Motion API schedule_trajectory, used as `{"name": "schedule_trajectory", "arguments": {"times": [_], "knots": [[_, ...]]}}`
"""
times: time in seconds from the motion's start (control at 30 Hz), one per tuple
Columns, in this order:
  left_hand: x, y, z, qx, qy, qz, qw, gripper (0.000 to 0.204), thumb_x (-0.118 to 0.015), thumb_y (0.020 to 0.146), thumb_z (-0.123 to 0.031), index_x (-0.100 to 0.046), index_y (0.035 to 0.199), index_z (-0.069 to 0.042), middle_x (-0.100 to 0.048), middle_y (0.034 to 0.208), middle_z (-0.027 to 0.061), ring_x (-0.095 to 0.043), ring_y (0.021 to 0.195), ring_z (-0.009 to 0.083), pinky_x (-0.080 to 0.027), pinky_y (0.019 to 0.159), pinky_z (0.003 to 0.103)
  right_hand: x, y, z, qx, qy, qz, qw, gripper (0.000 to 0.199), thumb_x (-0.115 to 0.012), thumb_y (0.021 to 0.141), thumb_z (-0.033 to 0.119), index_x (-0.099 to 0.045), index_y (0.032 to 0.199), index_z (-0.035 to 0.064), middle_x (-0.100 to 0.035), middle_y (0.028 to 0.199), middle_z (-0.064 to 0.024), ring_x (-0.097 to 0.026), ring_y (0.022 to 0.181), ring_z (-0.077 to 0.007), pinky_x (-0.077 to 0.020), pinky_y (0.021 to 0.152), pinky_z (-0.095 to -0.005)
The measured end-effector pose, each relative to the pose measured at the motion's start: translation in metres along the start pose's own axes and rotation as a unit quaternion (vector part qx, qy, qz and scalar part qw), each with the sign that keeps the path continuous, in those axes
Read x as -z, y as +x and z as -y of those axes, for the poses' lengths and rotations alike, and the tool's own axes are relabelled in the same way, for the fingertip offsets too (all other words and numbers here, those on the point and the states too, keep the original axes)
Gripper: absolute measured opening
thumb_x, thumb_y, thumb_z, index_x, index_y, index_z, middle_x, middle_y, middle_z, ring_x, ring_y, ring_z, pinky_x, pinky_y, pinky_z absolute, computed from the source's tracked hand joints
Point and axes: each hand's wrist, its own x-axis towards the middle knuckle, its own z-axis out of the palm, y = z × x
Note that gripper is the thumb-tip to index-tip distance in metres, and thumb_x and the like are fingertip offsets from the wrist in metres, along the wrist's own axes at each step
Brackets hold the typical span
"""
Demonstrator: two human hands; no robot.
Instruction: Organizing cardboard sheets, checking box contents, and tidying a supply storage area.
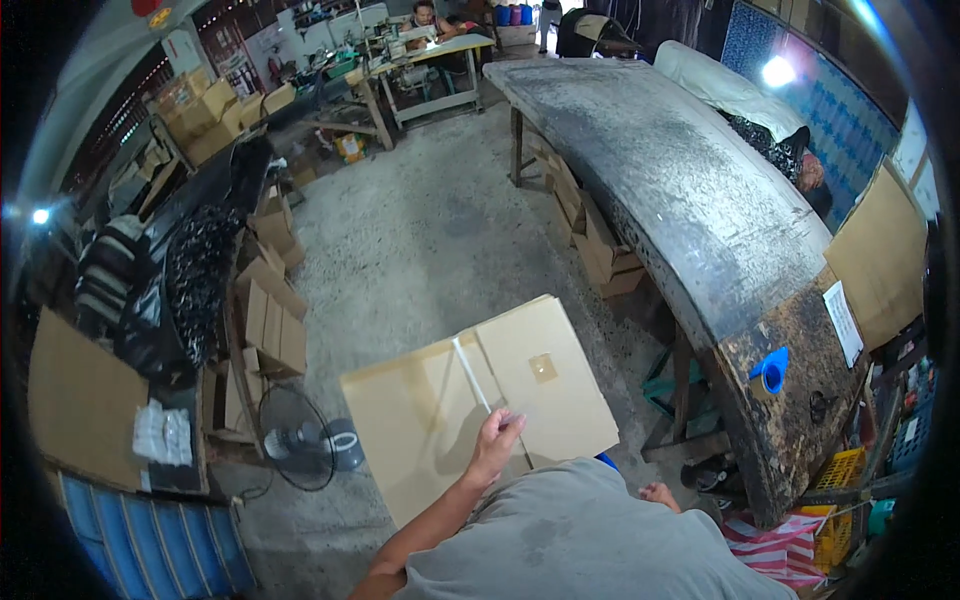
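A rough grey concrete floor [420, 230] fills the middle of the workshop. Along the right runs a long, dark, worn workbench [690, 190] on wooden legs, with flat cardboard stacked under its near side [600, 250]. A blue tape roll [772, 372] sits near its front edge. Behind it stands a blue patterned wall [850, 130] with a bright lamp [777, 71]. On the left are shelves of cardboard boxes [205, 115] and a small floor fan [298, 440]. At the far end, a sewing table [430, 60] stands under lights.
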Motion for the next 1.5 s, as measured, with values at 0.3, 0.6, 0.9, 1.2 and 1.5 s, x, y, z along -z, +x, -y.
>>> {"name": "schedule_trajectory", "arguments": {"times": [0.3,0.6,0.9,1.2,1.5], "knots": [[0.044,0.186,-0.039,0.084,-0.027,-0.124,0.988,0.015,-0.056,0.091,-0.024,-0.057,0.088,-0.01,-0.041,0.063,-0.0061,-0.035,0.049,0.0028,-0.032,0.041,0.021,-0.008,0.153,0.152,0.004,-0.102,0.045,0.994,0.034,-0.061,0.083,0.032,-0.066,0.093,-0.0003,-0.067,0.092,-0.0185,-0.063,0.091,-0.0331,-0.0471,0.078,-0.0429],[0.032,0.368,-0.158,0.023,-0.105,-0.15,0.983,0.02,-0.056,0.092,-0.024,-0.051,0.078,-0.011,-0.032,0.055,-0.0072,-0.028,0.04,0.002,-0.023,0.036,0.02,0.052,0.244,0.47,0.063,0.254,0.2,0.944,0.054,-0.041,0.094,0.046,-0.039,0.131,0.0068,-0.05,0.123,-0.0142,-0.06,0.092,-0.0295,-0.0514,0.072,-0.0396],[0.013,0.564,-0.238,-0.015,-0.09,-0.045,0.995,0.023,-0.052,0.094,-0.027,-0.05,0.077,-0.011,-0.038,0.061,-0.0052,-0.029,0.04,0.0036,-0.024,0.035,0.02,0.059,0.323,0.624,0.106,0.423,0.195,0.879,0.076,-0.047,0.093,0.045,-0.001,0.148,0.0193,-0.026,0.145,-0.0145,-0.056,0.102,-0.0335,-0.0519,0.073,-0.042],[-0.046,0.768,-0.315,-0.01,-0.065,0.123,0.99,0.022,-0.053,0.094,-0.028,-0.053,0.081,-0.01,-0.03,0.053,-0.0095,-0.023,0.041,0.001,-0.019,0.038,0.019,0.091,0.41,0.748,0.169,0.567,0.107,0.799,0.061,-0.048,0.088,0.056,-0.029,0.137,0.0238,-0.046,0.123,-0.0053,-0.056,0.089,-0.021,-0.0512,0.072,-0.0358],[-0.135,0.927,-0.36,-0.028,-0.007,0.257,0.966,0.025,-0.046,0.095,-0.031,-0.054,0.085,-0.009,-0.039,0.066,-0.0059,-0.032,0.049,0.0033,-0.026,0.042,0.021,0.126,0.47,0.836,0.21,0.649,-0.033,0.731,0.052,-0.052,0.087,0.048,-0.041,0.128,0.018,-0.054,0.112,-0.0036,-0.057,0.094,-0.0195,-0.0497,0.068,-0.0323]]}}
